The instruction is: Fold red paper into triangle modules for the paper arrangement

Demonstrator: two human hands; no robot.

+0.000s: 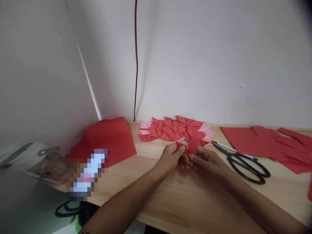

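My left hand and my right hand meet over the wooden table and pinch a small folded red paper piece between their fingertips. Both hands are closed on it. Just beyond them lies a pile of folded red and pink paper pieces against the wall.
Black-handled scissors lie right of my right hand. Cut red paper strips cover the table's far right. A red paper sheet lies at left, with a blurred-out object on it. A red cable hangs down the wall.
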